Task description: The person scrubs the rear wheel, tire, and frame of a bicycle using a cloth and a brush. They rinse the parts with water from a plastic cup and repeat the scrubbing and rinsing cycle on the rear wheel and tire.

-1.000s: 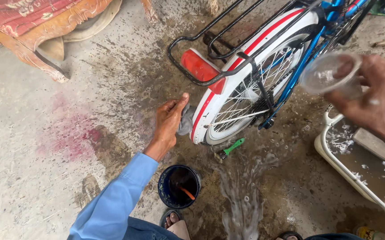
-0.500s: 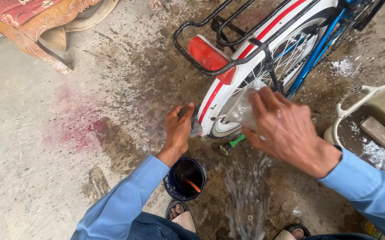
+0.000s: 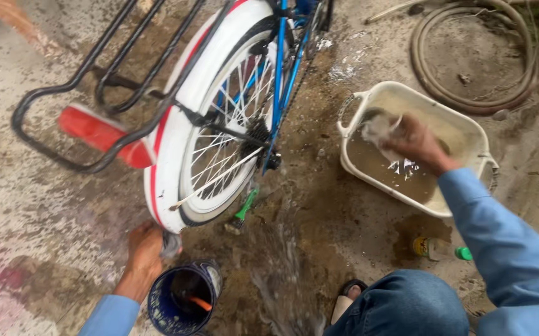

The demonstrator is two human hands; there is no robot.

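Wet, muddy concrete floor fills the view, with puddles and dirt under a small bicycle. At the far left, the left hand (image 3: 145,247) presses a small grey rag (image 3: 171,244) against the lowest part of the white rear tyre (image 3: 165,186); its fingers are curled together around the rag, just at the rubber. Directly below these fingers stands a dark blue can (image 3: 182,297) with an orange stick inside. Above them, the red reflector (image 3: 98,134) sits on the black rear rack (image 3: 83,93). Slightly right of the wheel, a green-handled brush (image 3: 241,211) lies on the ground, well apart from both hands. Further right, the right hand (image 3: 415,143) is inside a cream plastic basin (image 3: 468,127) of brown water, and its fingers are closed on a clear plastic cup (image 3: 378,130), which is tilted at the water surface. Just below this basin lies a small bottle with green cap (image 3: 440,250). An old hose (image 3: 474,68) is coiled beyond the basin. I judge the cup is light but thin and slippery when wet, so it is better to hold it around the body, not too strongly. The rag is soft and soaked, easy to bunch in the fingers.
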